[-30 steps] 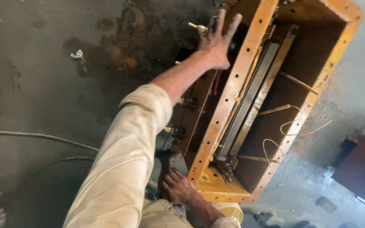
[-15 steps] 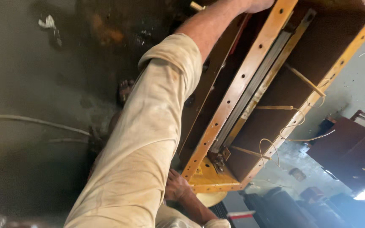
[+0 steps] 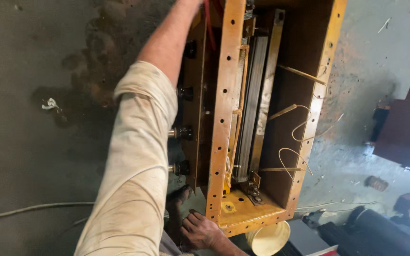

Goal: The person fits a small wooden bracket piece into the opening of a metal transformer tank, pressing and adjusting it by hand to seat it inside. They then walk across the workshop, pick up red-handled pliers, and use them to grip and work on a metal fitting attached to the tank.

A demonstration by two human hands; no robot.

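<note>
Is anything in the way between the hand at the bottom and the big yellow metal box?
No. The right hand already rests against the bottom corner of the yellow metal frame, with nothing visible between them. The left arm reaches up along the frame, and its hand is out of view past the top edge.

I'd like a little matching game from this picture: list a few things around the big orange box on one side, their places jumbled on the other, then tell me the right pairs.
Things:
1. black knobs
2. pale bucket
3. right hand
4. dark red cabinet

Places:
A. at the right edge of the view, on the floor
B. in a row on the orange metal frame's outer left wall
C. on the floor, below the frame's bottom corner
D. resting against the frame's bottom left corner

Pairs: 1-B, 2-C, 3-D, 4-A
</note>
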